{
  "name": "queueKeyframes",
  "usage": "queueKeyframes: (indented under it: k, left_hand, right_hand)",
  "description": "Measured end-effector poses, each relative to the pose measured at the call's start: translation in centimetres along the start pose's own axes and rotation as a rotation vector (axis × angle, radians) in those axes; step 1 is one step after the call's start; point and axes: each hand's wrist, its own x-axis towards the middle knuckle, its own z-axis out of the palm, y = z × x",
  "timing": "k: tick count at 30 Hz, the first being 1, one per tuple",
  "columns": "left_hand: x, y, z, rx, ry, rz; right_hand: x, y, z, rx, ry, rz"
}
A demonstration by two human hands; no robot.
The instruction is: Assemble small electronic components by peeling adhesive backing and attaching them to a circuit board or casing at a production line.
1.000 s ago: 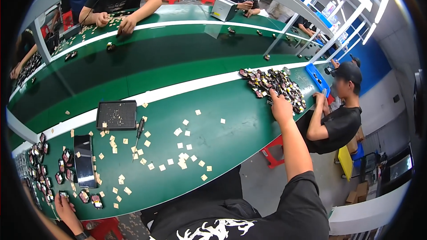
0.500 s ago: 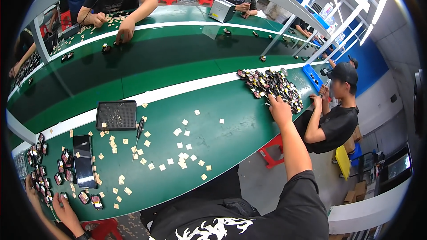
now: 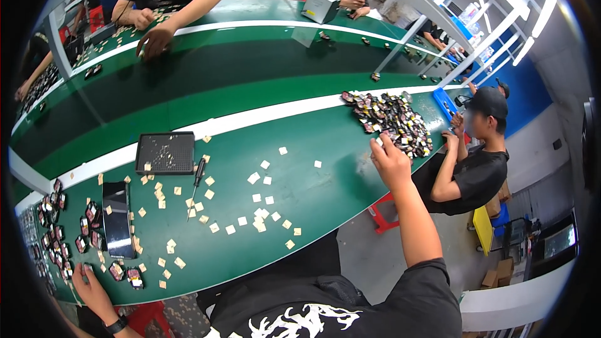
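Observation:
My right hand (image 3: 393, 164) is at the near-left edge of a heap of small black parts with pale and yellow labels (image 3: 400, 119). Its fingers are pinched, and something pale shows at their tips, too small to name. Far to the left, my left hand (image 3: 94, 291), with a dark band at the wrist, has its fingertips closed around a small dark part (image 3: 87, 268). Two labelled black parts (image 3: 134, 277) lie just right of it, and several more (image 3: 57, 235) are grouped beyond it. Square pale pieces (image 3: 260, 213) are scattered over the green table (image 3: 313, 194) between my hands.
A black gridded tray (image 3: 164, 154), a screwdriver (image 3: 198, 175) and a dark phone (image 3: 118, 219) lie on the left half. A blue tray (image 3: 445, 103) stands beyond the heap. One person (image 3: 482, 150) sits at right; another person's hand (image 3: 155, 42) is across the belt. White frame posts rise around.
My right hand has drawn slightly left at the heap's edge. Across the belt, the other person's hand moved left. A second forearm beside my left hand has slid back toward the lower edge.

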Motion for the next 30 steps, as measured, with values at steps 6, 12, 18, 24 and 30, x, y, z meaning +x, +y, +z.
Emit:
queueKeyframes:
  k: [6,12,18,24,30]
  left_hand:
    - [-0.6,1.7,0.5,0.091,0.155,0.131]
    - [-1.3,4.3,0.8,0.123,0.216,0.149]
    - [-1.7,5.3,0.7,0.096,0.232,0.144]
    - [-1.7,5.6,0.5,0.115,0.249,0.124]
    - [-1.6,4.6,1.4,0.085,0.375,0.019]
  right_hand:
    - [3.8,-14.1,-4.9,0.34,0.153,-0.317]
    - [5.6,-23.4,-5.9,0.534,0.174,-0.48]
    - [6.4,-25.0,-5.5,0.638,0.097,-0.552]
    - [6.0,-25.1,-5.7,0.669,-0.002,-0.564]
    - [5.7,-25.8,-6.7,0.7,-0.077,-0.575]
